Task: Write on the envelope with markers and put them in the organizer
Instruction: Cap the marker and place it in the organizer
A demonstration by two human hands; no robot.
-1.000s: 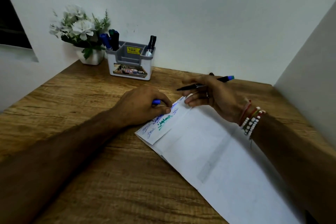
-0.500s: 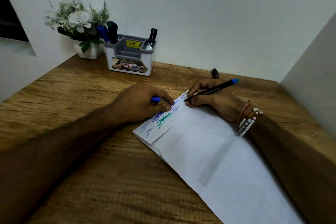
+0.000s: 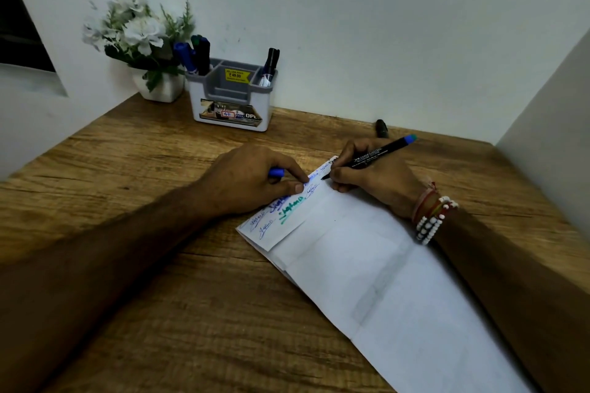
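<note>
Right hand (image 3: 376,175) is pinching the marker (image 3: 373,158), writing on the envelope (image 3: 367,265) lying centre to lower right. Organizer (image 3: 231,96) is standing upper left, nearer my left hand (image 3: 252,182), which is gripping a blue cap (image 3: 276,172); marker barrel is slanting up-right.

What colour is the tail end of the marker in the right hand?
Blue; the marker barrel is black. Shows best in the head view.

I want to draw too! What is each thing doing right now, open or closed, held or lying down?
Envelope: flat on desk, flap written on.
Black marker: uncapped, right hand grips it, tip on envelope.
Blue cap: gripped in left hand.
Organizer: upright, markers in both end compartments.
Other black marker: lying on desk, partly hidden.
</note>
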